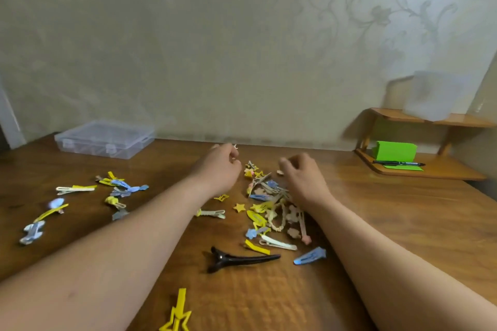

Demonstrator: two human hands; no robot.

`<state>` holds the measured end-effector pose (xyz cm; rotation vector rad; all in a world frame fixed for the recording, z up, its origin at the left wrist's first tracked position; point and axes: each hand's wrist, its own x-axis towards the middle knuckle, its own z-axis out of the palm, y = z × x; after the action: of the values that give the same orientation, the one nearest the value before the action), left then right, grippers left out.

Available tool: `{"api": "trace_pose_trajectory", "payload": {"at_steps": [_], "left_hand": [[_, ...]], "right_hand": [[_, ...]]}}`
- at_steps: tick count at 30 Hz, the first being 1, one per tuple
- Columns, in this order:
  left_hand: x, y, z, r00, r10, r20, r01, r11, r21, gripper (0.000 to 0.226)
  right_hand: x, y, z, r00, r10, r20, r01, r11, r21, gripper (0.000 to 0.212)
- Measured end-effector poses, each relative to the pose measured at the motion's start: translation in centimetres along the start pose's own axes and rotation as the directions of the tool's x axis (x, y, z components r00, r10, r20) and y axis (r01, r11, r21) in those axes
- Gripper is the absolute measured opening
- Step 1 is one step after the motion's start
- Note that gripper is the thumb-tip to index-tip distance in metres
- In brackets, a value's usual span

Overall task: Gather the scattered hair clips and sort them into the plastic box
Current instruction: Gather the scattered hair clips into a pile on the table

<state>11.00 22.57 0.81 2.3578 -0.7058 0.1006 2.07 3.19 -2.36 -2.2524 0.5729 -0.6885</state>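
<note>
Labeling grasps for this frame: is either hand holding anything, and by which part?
Left hand seems to pinch a small pale clip; which part is hidden. Right hand: cannot tell.

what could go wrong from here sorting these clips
1. The pile of clips looks tangled, so lifting one may drag others out and scatter them further.
2. The plastic box sits far off at the back left and its lid looks closed; clips carried there might drop on the way.
3. The yellow star clip lies close beside the left forearm, which could sweep it off the table.
</note>
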Motion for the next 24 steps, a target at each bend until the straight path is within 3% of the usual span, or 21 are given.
{"api": "trace_pose_trajectory", "payload": {"at_steps": [3, 7, 10, 13, 15, 18, 24], "left_hand": [[3.9, -1.2, 0.8, 0.999, -0.049, 0.018, 0.049, 0.999, -0.019, 0.033], [7.4, -1.4, 2.0, 0.989, -0.109, 0.097, 0.112, 0.993, -0.029, 0.050], [8.7, -1.0, 3.1, 0.979, -0.112, 0.171, 0.122, 0.991, -0.053, 0.052], [8.6, -0.4, 4.0, 0.977, -0.065, 0.204, 0.091, 0.989, -0.117, 0.045], [7.5, 0.4, 4.3, 0.972, -0.016, 0.236, 0.060, 0.982, -0.181, 0.040], [5.0, 1.7, 4.4, 0.955, 0.067, 0.290, -0.007, 0.979, -0.204, 0.040], [0.1, 2.1, 2.8, 0.932, 0.084, 0.351, -0.010, 0.978, -0.208, 0.039]], "right_hand": [[2.8, 1.4, -0.4, 0.991, 0.080, -0.105, -0.075, 0.996, 0.050, 0.042], [4.8, 2.0, 0.9, 0.999, 0.031, -0.022, -0.030, 0.999, 0.020, 0.038], [4.6, 2.1, 0.2, 0.997, -0.030, -0.069, 0.043, 0.980, 0.194, 0.031], [4.7, 2.8, -0.7, 0.988, 0.043, -0.146, 0.002, 0.955, 0.295, 0.034], [4.8, 2.6, -0.5, 0.997, 0.045, -0.067, -0.034, 0.986, 0.164, 0.037], [3.9, 1.6, 0.0, 0.994, -0.079, 0.077, 0.077, 0.997, 0.026, 0.040], [-1.4, -0.1, -1.4, 0.968, -0.131, 0.212, 0.104, 0.985, 0.135, 0.040]]}}
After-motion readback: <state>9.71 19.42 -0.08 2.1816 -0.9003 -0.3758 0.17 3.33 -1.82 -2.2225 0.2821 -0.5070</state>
